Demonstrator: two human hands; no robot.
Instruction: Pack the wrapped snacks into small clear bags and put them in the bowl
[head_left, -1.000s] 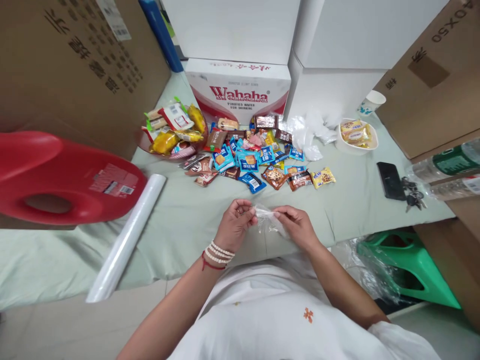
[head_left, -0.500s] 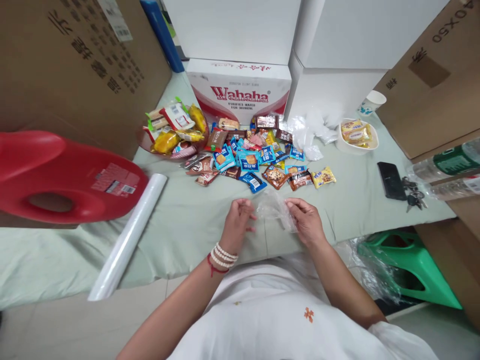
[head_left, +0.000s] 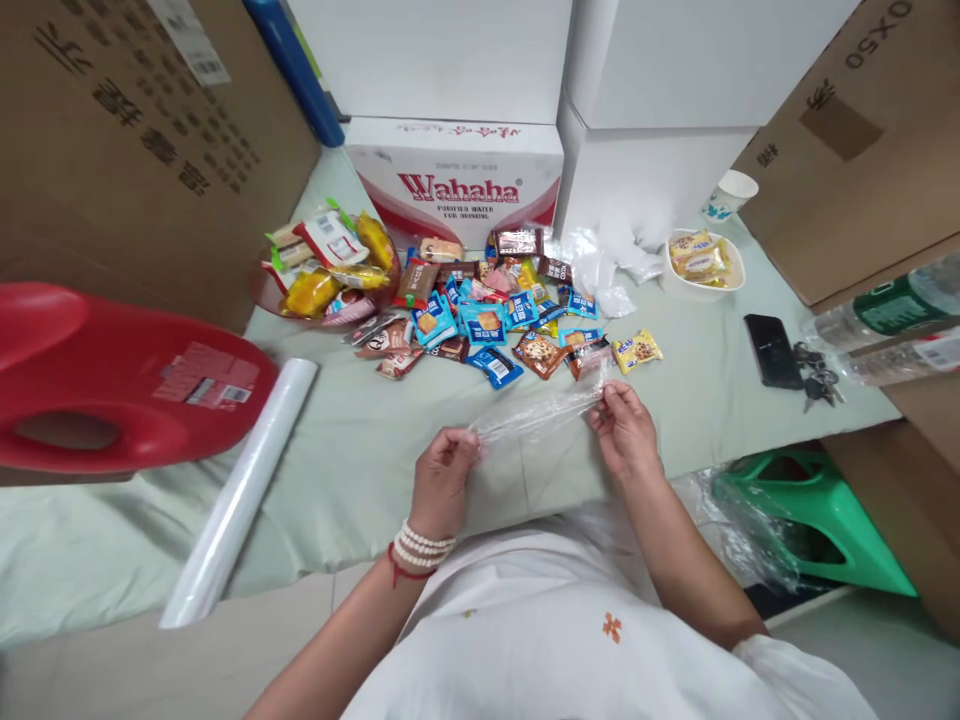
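A clear plastic bag [head_left: 536, 415] is stretched between my two hands above the green cloth. My left hand [head_left: 442, 480], with white bead strands and a red cord at the wrist, pinches its left end. At the other end, my right hand [head_left: 628, 430] grips the bag between thumb and fingers. Just beyond lies a pile of small wrapped snacks [head_left: 484, 325] in blue, brown and yellow packs. One yellow cookie pack [head_left: 637, 350] rests near my right fingertips.
On the left are a bowl of snacks [head_left: 259, 295], a red jug [head_left: 135, 380] and a plastic roll [head_left: 240, 490]. A water carton [head_left: 457, 180] stands behind. Rightward are a white tub [head_left: 739, 272], a phone [head_left: 772, 350], keys [head_left: 823, 385] and bottles [head_left: 892, 310].
My left hand has moved left and now pinches the bag's end. The bag, bunched before, is drawn out between both hands. The whole view has shifted slightly.
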